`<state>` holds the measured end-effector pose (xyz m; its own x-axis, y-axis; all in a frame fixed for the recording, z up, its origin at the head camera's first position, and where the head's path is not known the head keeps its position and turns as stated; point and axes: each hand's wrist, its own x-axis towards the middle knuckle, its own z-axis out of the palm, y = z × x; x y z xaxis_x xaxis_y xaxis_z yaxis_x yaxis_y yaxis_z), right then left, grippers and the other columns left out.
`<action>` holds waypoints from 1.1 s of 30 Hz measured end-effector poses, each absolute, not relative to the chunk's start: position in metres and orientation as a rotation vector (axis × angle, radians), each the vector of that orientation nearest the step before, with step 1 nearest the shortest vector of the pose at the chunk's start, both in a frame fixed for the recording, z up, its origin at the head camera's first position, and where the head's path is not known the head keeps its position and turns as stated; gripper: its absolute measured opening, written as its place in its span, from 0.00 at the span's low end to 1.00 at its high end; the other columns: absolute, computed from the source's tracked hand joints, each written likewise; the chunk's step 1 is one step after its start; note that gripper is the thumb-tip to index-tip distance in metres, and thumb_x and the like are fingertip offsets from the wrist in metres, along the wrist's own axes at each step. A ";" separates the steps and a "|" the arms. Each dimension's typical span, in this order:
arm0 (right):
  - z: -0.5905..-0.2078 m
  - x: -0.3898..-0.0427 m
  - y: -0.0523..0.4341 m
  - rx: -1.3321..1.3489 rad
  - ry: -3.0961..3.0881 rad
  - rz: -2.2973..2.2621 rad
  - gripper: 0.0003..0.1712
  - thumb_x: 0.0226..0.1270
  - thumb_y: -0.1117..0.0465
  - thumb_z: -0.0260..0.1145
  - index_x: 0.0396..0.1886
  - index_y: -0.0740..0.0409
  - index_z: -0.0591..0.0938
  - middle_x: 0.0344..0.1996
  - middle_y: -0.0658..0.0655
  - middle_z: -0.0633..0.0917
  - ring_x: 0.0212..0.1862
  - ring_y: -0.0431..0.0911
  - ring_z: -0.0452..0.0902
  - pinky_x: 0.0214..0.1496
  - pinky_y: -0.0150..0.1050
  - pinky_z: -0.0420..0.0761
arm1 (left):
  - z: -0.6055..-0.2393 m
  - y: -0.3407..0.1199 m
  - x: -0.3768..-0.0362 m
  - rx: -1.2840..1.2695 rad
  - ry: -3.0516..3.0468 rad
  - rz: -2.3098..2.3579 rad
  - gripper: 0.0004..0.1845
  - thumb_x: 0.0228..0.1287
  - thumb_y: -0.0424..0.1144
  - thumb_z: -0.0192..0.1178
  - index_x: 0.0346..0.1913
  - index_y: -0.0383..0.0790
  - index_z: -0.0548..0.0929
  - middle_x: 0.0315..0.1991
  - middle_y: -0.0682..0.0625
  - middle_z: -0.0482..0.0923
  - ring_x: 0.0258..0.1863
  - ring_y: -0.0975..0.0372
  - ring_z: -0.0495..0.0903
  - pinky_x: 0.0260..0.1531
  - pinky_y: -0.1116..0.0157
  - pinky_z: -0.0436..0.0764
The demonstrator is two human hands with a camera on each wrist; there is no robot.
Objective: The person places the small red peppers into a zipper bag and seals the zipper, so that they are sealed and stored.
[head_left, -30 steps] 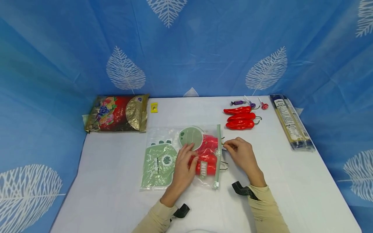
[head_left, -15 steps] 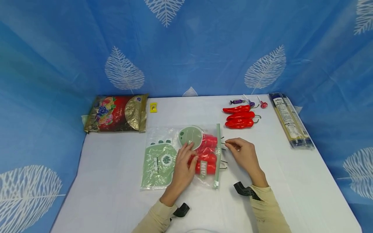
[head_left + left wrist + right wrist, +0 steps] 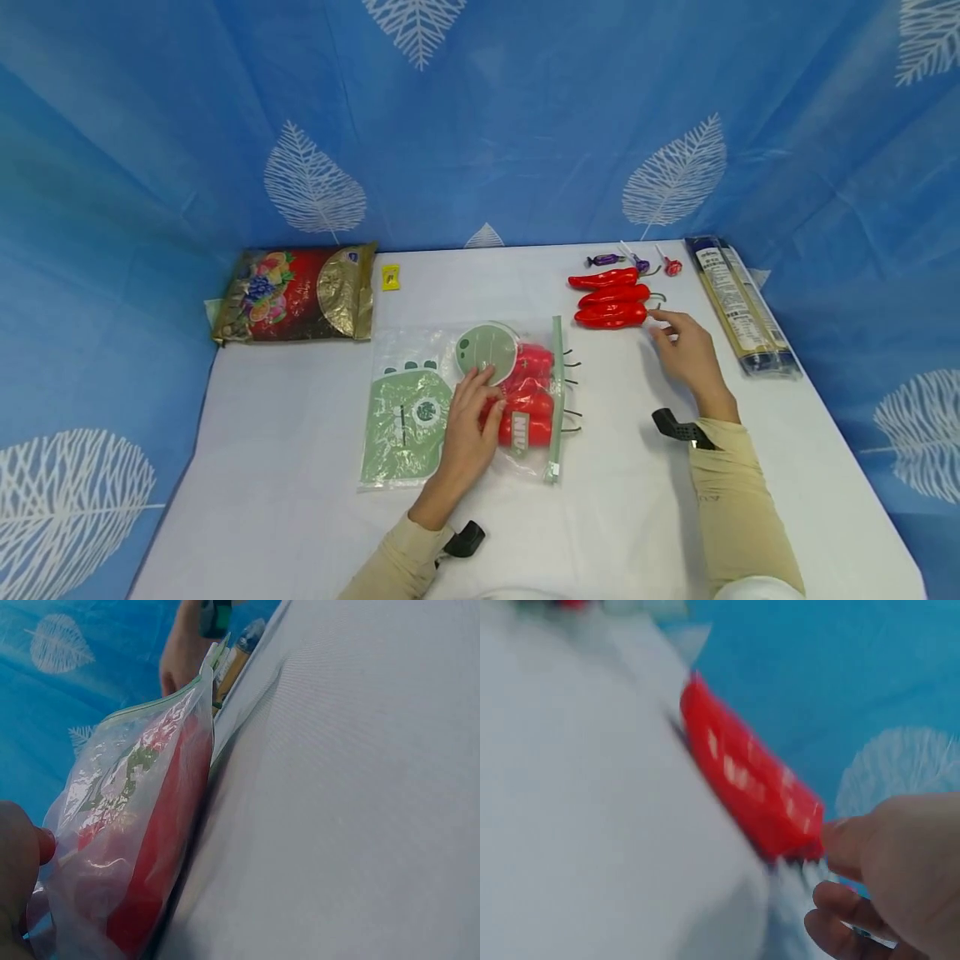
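left hand flat on bag | right hand relaxed, seemingly touching 1 of 3 peppers

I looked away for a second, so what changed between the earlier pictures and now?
The right hand left the stems at the mouth of the zip bag and moved away to the loose red peppers, fingers open beside the nearest. The left hand stayed pressed on the bag; everything else stayed put.
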<state>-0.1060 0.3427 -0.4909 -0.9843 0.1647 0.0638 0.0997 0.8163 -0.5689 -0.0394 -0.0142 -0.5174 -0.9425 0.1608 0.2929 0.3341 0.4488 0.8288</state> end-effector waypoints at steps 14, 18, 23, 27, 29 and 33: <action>-0.521 -0.105 0.363 -0.069 -2.958 0.557 0.05 0.72 0.70 0.63 0.42 0.67 0.84 0.49 0.71 0.81 0.54 0.66 0.73 0.58 0.64 0.76 | -0.521 -0.014 -0.037 -0.395 -2.561 -1.545 0.02 0.71 0.33 0.60 0.43 0.42 0.82 0.71 0.45 0.74 0.77 0.46 0.63 0.77 0.42 0.60; -0.517 -0.085 0.358 0.002 -2.926 0.593 0.04 0.72 0.70 0.63 0.42 0.68 0.81 0.43 0.70 0.82 0.48 0.65 0.74 0.52 0.62 0.76 | -0.518 -0.014 -0.042 -0.386 -2.545 -1.549 0.02 0.72 0.33 0.60 0.43 0.42 0.81 0.71 0.45 0.74 0.78 0.46 0.63 0.76 0.41 0.61; -0.507 -0.044 0.351 -0.019 -2.825 0.691 0.03 0.71 0.72 0.64 0.42 0.67 0.80 0.39 0.68 0.83 0.43 0.61 0.77 0.45 0.57 0.76 | -0.516 -0.014 -0.043 -0.364 -2.556 -1.576 0.02 0.72 0.34 0.60 0.42 0.42 0.81 0.72 0.46 0.74 0.78 0.48 0.62 0.77 0.42 0.62; -0.502 -0.014 0.345 -0.032 -2.742 0.683 0.05 0.67 0.73 0.68 0.41 0.63 0.82 0.37 0.64 0.85 0.38 0.52 0.77 0.40 0.38 0.75 | -0.517 -0.013 -0.043 -0.371 -2.537 -1.581 0.02 0.72 0.33 0.60 0.42 0.41 0.82 0.71 0.45 0.74 0.78 0.47 0.63 0.76 0.41 0.62; -0.500 -0.002 0.341 -0.012 -2.710 0.676 0.08 0.64 0.73 0.71 0.40 0.62 0.83 0.35 0.61 0.85 0.36 0.46 0.75 0.38 0.30 0.72 | -0.518 -0.013 -0.043 -0.374 -2.532 -1.587 0.02 0.72 0.33 0.60 0.42 0.41 0.82 0.71 0.46 0.74 0.78 0.47 0.63 0.76 0.41 0.62; -0.501 0.006 0.326 0.056 -2.665 0.711 0.11 0.59 0.75 0.73 0.38 0.60 0.84 0.34 0.57 0.86 0.34 0.38 0.72 0.35 0.22 0.68 | -0.517 -0.014 -0.044 -0.371 -2.536 -1.600 0.02 0.72 0.33 0.60 0.43 0.41 0.81 0.71 0.46 0.74 0.78 0.48 0.62 0.76 0.42 0.62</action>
